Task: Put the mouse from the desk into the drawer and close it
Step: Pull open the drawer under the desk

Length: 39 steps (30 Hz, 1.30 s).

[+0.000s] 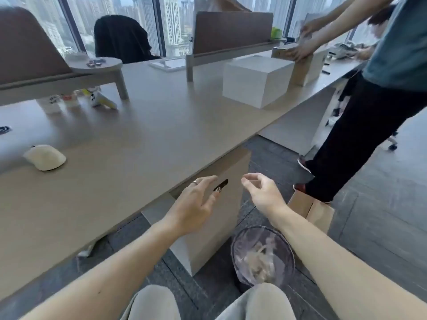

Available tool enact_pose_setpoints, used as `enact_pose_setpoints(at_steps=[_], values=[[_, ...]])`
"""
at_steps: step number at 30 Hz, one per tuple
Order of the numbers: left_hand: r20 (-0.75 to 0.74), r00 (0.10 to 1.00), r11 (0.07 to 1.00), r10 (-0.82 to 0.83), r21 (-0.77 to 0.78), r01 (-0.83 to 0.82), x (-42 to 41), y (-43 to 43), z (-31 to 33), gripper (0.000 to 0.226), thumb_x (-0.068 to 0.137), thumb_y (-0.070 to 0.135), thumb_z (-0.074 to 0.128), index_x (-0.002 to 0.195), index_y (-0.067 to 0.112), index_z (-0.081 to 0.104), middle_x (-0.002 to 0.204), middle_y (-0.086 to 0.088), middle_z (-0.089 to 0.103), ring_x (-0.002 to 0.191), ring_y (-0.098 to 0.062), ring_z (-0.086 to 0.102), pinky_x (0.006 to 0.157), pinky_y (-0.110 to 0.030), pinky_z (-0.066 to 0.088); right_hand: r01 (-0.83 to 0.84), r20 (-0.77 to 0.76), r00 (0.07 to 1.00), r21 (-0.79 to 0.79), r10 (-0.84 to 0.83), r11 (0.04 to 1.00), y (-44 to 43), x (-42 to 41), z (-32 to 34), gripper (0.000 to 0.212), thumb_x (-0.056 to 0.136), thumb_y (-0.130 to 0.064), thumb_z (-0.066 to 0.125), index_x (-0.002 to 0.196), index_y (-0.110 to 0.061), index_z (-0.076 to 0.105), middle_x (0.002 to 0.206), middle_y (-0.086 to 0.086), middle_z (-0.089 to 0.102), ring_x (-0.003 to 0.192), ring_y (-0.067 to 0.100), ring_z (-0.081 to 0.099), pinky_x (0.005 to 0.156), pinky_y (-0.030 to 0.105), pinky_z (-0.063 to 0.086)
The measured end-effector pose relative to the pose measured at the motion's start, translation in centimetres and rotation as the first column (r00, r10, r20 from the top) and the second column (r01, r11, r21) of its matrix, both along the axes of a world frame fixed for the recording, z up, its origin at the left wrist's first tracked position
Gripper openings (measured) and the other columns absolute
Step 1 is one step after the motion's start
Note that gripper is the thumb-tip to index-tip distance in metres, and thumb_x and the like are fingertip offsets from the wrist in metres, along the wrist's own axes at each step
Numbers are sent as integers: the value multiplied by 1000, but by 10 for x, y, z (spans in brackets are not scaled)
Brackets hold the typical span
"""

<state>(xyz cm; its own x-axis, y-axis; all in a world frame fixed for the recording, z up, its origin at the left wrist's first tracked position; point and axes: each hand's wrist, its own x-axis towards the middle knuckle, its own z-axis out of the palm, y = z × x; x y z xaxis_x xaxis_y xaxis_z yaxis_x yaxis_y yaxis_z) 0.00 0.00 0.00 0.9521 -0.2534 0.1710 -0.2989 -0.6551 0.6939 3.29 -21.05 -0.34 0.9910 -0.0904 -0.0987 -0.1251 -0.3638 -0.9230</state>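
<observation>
A cream-white mouse [45, 157] lies on the beige desk [129, 144] at the far left, well away from both hands. Under the desk's front edge stands a beige drawer cabinet [221, 225] with a dark slot handle [221, 185]; its drawer front looks shut. My left hand [195, 203] is open with fingers spread, its fingertips right at the slot handle. My right hand [262, 191] hovers just to the right of the cabinet, fingers loosely curled and apart, holding nothing.
A wire waste bin [262, 256] with a clear liner stands by my right knee. A cardboard box [312, 210] sits on the floor beyond it. Another person [374, 100] stands at the right. A white box [256, 80] rests on the desk.
</observation>
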Motion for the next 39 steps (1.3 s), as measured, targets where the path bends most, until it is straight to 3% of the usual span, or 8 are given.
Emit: enact_pose_setpoints(at_steps=[5,13,16,21,25,29,31,39], values=[[15,994,900,112,422,-108,18,16,-30,50,102,24,40,151,11,36,158,-6,38,144,-24,33,117,-37,29,-6,-140,990,-27,2,1000,29,15,-46,24,81,-44,69,100,-29,69,102,-1,77,99,22,73,95,45,56],[57,978,763,200,617,-192,29,2,-35,79,86,6,49,157,15,16,164,0,21,148,-24,20,117,-38,23,238,-320,935,254,-151,938,62,62,-89,18,89,-19,72,100,-10,61,96,9,72,75,20,74,85,38,61],[92,969,708,230,667,-231,29,-7,-38,79,86,9,52,156,13,16,162,-4,25,143,-27,27,115,-40,26,325,-356,917,402,-181,856,71,72,-97,11,91,-7,67,92,-6,57,84,14,66,62,17,67,74,33,60],[100,968,699,228,675,-235,27,-6,-41,77,86,8,50,156,13,18,161,-4,27,142,-27,29,114,-41,28,356,-460,873,379,-160,854,81,83,-106,19,91,-6,67,82,-9,51,71,12,65,63,22,65,84,44,60],[108,967,697,229,675,-240,29,-5,-41,77,88,10,53,156,15,18,161,-2,29,142,-26,30,114,-40,29,319,-421,898,420,-129,850,81,86,-111,19,97,-4,58,80,-7,50,67,13,65,50,15,67,56,25,60],[135,963,687,232,678,-260,28,-5,-43,76,88,8,49,156,16,17,161,-1,28,141,-25,30,113,-40,29,273,-333,927,292,-170,917,83,84,-117,23,96,-16,55,74,-12,58,46,-4,65,54,19,65,78,43,62],[156,962,687,222,676,-268,28,-5,-44,76,88,7,48,156,16,17,161,-1,28,141,-25,31,112,-40,30,268,-330,928,278,-170,923,83,84,-118,24,94,-19,56,71,-14,59,51,-2,65,58,22,64,85,51,59],[174,960,683,220,675,-279,27,-5,-44,75,88,7,47,156,16,17,161,-2,28,141,-26,30,112,-39,30,328,-332,920,357,-209,874,72,70,-116,21,90,-15,55,71,-9,59,63,13,65,54,23,60,79,45,57]])
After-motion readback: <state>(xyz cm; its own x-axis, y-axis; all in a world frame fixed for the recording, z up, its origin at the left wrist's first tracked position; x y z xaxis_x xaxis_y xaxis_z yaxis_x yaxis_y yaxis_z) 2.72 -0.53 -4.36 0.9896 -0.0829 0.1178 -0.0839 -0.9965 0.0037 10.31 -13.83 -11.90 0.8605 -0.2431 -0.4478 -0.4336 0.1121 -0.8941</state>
